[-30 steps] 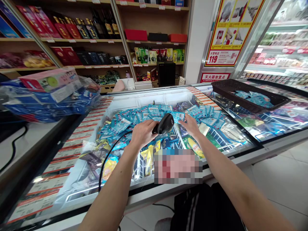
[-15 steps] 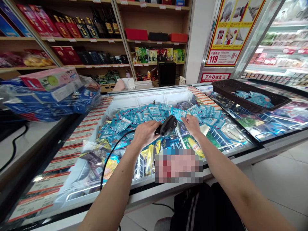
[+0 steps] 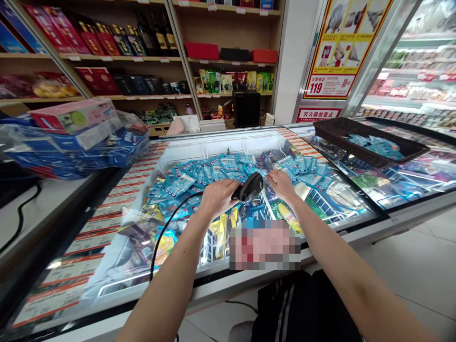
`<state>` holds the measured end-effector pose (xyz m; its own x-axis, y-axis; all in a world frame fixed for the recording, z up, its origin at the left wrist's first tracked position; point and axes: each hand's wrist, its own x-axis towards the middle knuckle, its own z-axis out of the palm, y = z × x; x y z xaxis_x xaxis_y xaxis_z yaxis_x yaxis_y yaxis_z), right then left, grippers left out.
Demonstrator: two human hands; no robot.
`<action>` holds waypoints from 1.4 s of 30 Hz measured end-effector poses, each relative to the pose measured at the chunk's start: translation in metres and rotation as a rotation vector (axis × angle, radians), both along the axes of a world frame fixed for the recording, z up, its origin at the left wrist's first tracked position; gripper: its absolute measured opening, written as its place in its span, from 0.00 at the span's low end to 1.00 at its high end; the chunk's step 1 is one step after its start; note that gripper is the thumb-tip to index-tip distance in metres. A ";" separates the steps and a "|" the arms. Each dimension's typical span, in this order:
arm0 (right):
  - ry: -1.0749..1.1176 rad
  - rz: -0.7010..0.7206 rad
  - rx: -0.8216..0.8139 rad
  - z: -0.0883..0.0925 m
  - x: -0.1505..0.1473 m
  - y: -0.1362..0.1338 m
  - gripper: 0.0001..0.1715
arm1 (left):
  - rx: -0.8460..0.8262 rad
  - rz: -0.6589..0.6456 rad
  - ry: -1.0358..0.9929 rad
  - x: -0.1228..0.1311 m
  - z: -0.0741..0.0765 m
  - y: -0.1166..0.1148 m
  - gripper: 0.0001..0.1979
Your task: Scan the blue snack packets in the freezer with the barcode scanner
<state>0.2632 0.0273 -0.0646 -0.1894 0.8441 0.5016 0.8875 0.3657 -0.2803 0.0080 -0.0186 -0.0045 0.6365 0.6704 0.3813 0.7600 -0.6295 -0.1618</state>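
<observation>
A black corded handheld barcode scanner (image 3: 251,187) is held tilted just above blue foil sachets (image 3: 228,164), which are strewn overlapping inside a chest freezer (image 3: 221,145).

Wooden shelves (image 3: 228,61) of bottled wine (image 3: 156,38), a black basket (image 3: 342,124), plastic-wrapped boxes (image 3: 74,137) on the counter (image 3: 46,204)

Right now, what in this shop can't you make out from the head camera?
Head view:
A pixelated patch covers part of the chest freezer and its contents.
The left hand hides the handle of the black barcode scanner.
The print on the blue sachets is too small to read.
The bottom edge cuts off the black striped fabric.
</observation>
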 end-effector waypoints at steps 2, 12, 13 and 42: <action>-0.020 -0.036 0.006 0.000 0.000 0.001 0.24 | 0.001 0.013 -0.005 -0.001 0.000 0.000 0.15; -0.057 -0.102 0.029 -0.002 0.000 0.003 0.24 | 0.008 0.029 -0.110 -0.008 0.001 0.003 0.16; -0.058 -0.103 0.028 -0.002 0.000 0.003 0.24 | 0.008 0.025 -0.117 -0.008 0.001 0.002 0.16; 0.110 -0.176 0.047 -0.003 0.002 0.001 0.20 | 0.068 0.024 -0.075 -0.009 0.002 0.002 0.14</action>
<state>0.2654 0.0279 -0.0675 0.0171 0.8343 0.5511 0.9041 0.2224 -0.3648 -0.0008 -0.0162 -0.0028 0.5887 0.6561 0.4722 0.7862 -0.6005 -0.1458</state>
